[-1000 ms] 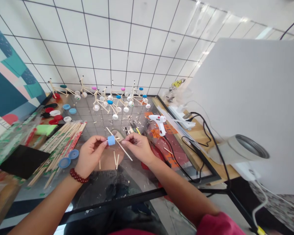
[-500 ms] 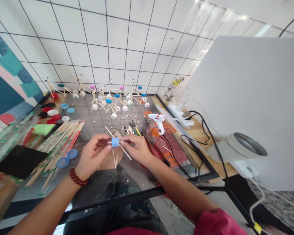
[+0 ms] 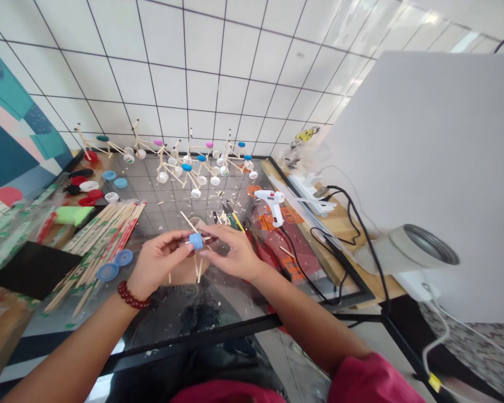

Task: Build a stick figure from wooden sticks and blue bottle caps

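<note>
Between thumb and fingers, my left hand point(image 3: 159, 260) pinches a small blue cap-like piece point(image 3: 196, 241). Thin pale stick ends poke out of its sides. My right hand point(image 3: 234, 254) is just right of it, thumb and index finger apart around that side; whether a fingertip touches is unclear. A longer pale stick point(image 3: 189, 221) slants up behind the blue piece, its lower part hidden by my fingers. Under my hands is a round tan pad point(image 3: 187, 276) with short wooden sticks point(image 3: 200, 270) on it.
Small stick-and-cap tricycle models point(image 3: 187, 168) stand along the back. At left lie paper-wrapped chopsticks point(image 3: 103, 235), blue caps point(image 3: 108, 272) and a black sheet point(image 3: 36, 270). A white glue gun point(image 3: 272, 204), its cord, and yellow-handled pliers point(image 3: 234, 217) lie right of centre. A lamp point(image 3: 407, 252) stands right.
My right thumb has come away from the stick, and the right fingers have spread. The blue piece has tilted slightly in my left hand.
</note>
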Available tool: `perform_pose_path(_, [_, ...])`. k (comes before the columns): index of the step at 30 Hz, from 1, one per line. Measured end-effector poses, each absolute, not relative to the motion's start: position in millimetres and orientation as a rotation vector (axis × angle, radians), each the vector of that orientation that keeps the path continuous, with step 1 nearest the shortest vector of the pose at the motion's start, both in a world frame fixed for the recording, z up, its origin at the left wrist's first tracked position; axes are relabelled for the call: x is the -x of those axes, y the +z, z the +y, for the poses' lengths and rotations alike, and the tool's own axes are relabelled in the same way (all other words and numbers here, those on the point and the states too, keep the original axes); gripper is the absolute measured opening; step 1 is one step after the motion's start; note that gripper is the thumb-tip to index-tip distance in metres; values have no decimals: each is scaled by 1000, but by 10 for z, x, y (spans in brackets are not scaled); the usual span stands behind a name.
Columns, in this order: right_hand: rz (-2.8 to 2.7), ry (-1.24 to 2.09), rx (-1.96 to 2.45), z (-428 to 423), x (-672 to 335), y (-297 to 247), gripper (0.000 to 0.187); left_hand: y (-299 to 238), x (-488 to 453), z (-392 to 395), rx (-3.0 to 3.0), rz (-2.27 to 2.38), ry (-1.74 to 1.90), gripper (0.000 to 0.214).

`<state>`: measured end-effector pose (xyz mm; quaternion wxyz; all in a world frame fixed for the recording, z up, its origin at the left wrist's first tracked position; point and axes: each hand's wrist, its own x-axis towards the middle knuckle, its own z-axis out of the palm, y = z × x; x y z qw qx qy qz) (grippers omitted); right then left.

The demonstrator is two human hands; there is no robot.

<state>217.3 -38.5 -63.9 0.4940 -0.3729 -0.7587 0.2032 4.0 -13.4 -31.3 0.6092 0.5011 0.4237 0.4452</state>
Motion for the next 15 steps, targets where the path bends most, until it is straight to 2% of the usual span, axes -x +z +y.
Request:
perform_pose_path(4, [-1878, 437, 921, -370, -2182, -668, 32, -318, -62, -131, -1036, 970, 1006, 51])
perform_pose_path(15, [-1977, 339, 934, -375, -2185, -708, 23, -294, -110, -159, -960, 998, 943, 55])
